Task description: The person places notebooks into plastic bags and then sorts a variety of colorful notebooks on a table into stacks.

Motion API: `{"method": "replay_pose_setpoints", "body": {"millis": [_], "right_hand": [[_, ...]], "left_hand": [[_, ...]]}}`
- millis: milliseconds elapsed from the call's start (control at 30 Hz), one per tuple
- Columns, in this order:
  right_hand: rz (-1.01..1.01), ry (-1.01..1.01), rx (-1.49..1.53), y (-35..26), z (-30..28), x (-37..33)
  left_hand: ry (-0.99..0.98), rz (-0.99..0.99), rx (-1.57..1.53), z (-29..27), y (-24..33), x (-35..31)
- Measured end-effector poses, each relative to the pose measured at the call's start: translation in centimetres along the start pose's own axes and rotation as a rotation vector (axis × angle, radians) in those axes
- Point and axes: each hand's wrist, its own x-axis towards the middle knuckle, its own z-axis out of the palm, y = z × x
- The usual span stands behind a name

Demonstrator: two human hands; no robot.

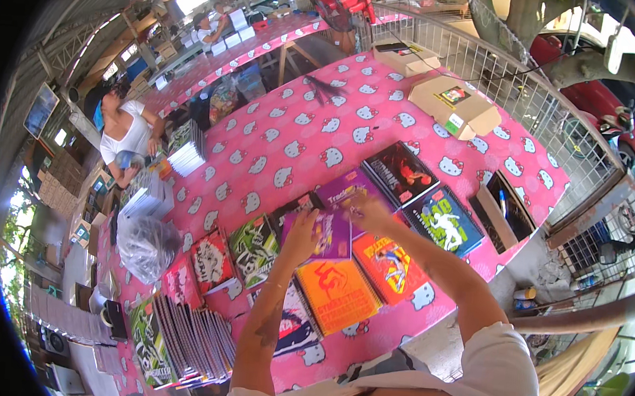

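A purple spiral notebook point(335, 245) is at the middle of the table, tilted slightly over its neighbours. My left hand point(302, 234) grips its left edge, fingers bent over the cover. Just to the right, my right hand point(372, 213) is smeared by motion, above the lower part of another purple notebook point(344, 184); its fingers cannot be made out. Around them lie an orange notebook point(336, 295), an orange-red one point(392, 266), a green-and-black one point(253, 249), a black one point(402, 173) and a dark blue one with a green figure point(445, 220).
A row of stacked notebooks point(193, 340) fills the near left corner. Clear plastic wrapping point(146, 248) lies at the left edge. Cardboard boxes point(452, 108) stand far right, an open box with pens point(504, 211) nearer. A person in white point(126, 137) works beyond the left edge.
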Motion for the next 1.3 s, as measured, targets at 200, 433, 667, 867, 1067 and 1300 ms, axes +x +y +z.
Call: {"method": "replay_pose_setpoints", "body": {"millis": [200, 433, 667, 867, 1067, 1300], "right_hand": [[0.888, 0.036, -0.204, 11.6, -12.1, 0.4], [0.400, 0.511, -0.121, -0.2, -13.6, 1.6], [-0.252, 0.843, 0.318, -24.0, -15.0, -2.2], [-0.405, 0.427, 1.058, -44.6, -4.4, -1.3], [-0.292, -0.179, 0.152, -51.7, 10.9, -4.6], [-0.162, 0.373, 0.268, -33.3, 7.4, -6.7]], "left_hand": [[-0.341, -0.090, 0.312, -1.0, -0.4, 5.5], [0.204, -0.349, 0.339, -8.8, 8.0, -0.7], [1.118, -0.239, -0.064, -25.1, 17.9, -18.8], [1.731, -0.130, -0.034, -42.3, 15.4, -32.0], [1.261, -0.477, -0.052, -44.1, 1.1, -43.0], [0.804, -0.523, 0.855, -36.5, 7.8, -36.6]]}}
